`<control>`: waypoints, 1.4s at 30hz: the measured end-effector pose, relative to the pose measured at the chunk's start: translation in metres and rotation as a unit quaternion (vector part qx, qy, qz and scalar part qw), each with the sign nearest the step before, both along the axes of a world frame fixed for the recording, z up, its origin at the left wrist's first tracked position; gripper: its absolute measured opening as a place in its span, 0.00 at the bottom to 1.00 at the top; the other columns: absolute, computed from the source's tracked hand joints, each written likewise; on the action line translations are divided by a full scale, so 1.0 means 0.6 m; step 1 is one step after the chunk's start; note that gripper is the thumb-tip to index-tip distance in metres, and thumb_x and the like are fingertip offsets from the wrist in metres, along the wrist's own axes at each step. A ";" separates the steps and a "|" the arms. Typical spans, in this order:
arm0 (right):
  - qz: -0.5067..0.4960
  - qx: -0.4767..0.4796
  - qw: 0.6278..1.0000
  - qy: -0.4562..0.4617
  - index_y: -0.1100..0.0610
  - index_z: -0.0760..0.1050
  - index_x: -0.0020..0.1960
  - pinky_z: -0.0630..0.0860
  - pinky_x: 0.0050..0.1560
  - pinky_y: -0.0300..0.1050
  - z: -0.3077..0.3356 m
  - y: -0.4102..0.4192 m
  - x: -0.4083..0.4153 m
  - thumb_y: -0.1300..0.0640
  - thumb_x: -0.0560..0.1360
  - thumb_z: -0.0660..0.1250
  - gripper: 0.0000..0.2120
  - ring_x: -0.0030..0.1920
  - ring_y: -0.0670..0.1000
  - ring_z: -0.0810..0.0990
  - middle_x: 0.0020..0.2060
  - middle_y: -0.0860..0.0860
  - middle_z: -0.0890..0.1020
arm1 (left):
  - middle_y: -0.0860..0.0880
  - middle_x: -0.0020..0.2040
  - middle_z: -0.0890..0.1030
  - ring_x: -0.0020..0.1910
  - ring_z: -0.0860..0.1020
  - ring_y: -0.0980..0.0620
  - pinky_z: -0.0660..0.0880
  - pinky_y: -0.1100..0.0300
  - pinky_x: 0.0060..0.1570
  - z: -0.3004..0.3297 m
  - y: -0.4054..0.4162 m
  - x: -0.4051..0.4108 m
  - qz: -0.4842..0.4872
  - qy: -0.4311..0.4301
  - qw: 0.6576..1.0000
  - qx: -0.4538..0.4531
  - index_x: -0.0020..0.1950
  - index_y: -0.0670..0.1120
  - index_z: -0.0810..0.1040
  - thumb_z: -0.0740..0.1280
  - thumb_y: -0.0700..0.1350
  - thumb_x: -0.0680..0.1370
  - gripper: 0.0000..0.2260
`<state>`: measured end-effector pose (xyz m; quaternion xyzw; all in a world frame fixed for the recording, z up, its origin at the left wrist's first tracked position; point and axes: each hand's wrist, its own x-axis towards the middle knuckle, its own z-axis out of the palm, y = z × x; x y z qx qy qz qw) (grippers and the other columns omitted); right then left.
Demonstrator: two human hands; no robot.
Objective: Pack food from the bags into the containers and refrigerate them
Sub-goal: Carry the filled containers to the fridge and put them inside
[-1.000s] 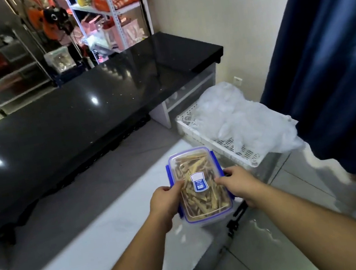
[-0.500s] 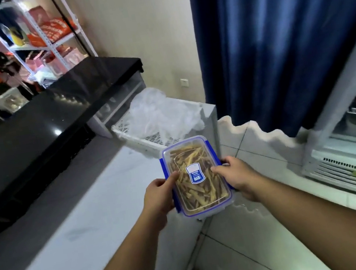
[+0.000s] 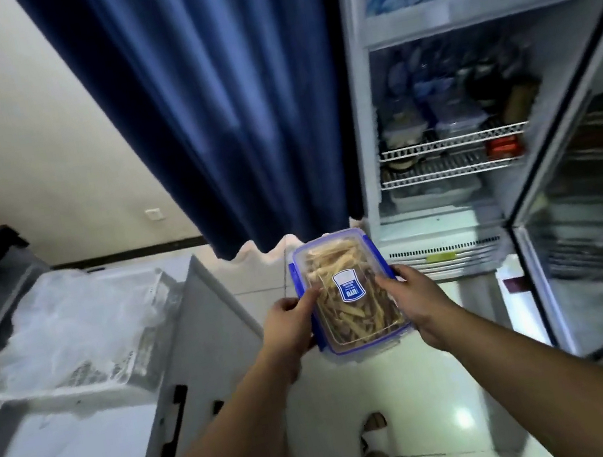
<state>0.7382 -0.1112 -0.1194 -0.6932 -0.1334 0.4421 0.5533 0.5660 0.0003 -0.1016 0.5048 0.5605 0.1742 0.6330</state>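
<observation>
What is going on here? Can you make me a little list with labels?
held item: lidded plastic container of tan food strips, blue clips
left hand: grips the container's left side
right hand: grips the container's right side
fridge: ahead on the right, glass door open
fridge shelves: wire racks, already holding blurred items
curtain: dark blue, left of the fridge
left side: white basket with clear plastic bags

A blue curtain (image 3: 225, 100) hangs beside a wall socket (image 3: 154, 214) (white).
</observation>
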 end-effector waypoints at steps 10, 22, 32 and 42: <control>-0.192 -0.018 0.979 -0.063 0.53 0.79 0.63 0.82 0.45 0.46 0.020 0.020 0.250 0.48 0.81 0.67 0.14 0.49 0.51 0.85 0.52 0.50 0.86 | 0.44 0.52 0.88 0.50 0.88 0.44 0.85 0.43 0.53 -0.019 0.106 0.334 -0.180 -0.034 0.983 -0.019 0.61 0.41 0.81 0.76 0.47 0.78 0.15; -0.276 0.005 0.961 -0.015 0.59 0.84 0.52 0.81 0.57 0.57 -0.007 0.027 0.457 0.62 0.77 0.69 0.06 0.48 0.58 0.86 0.47 0.59 0.88 | 0.44 0.49 0.89 0.46 0.88 0.46 0.85 0.53 0.44 -0.048 0.150 0.605 -0.211 -0.033 0.976 -0.041 0.57 0.40 0.83 0.71 0.45 0.82 0.09; -0.151 -0.026 0.988 -0.002 0.59 0.83 0.54 0.72 0.29 0.35 -0.026 0.097 0.696 0.65 0.77 0.70 0.08 0.30 0.44 0.79 0.40 0.52 0.86 | 0.47 0.52 0.89 0.49 0.88 0.45 0.84 0.44 0.56 -0.030 0.195 0.786 -0.133 0.005 0.991 -0.008 0.59 0.44 0.83 0.74 0.48 0.78 0.12; -0.163 -0.018 0.986 0.008 0.59 0.75 0.71 0.80 0.57 0.51 -0.064 0.216 0.833 0.61 0.81 0.69 0.19 0.52 0.54 0.85 0.54 0.52 0.85 | 0.52 0.48 0.84 0.49 0.84 0.51 0.82 0.52 0.56 -0.039 0.250 0.900 -0.096 0.005 0.995 0.014 0.59 0.52 0.74 0.71 0.37 0.79 0.14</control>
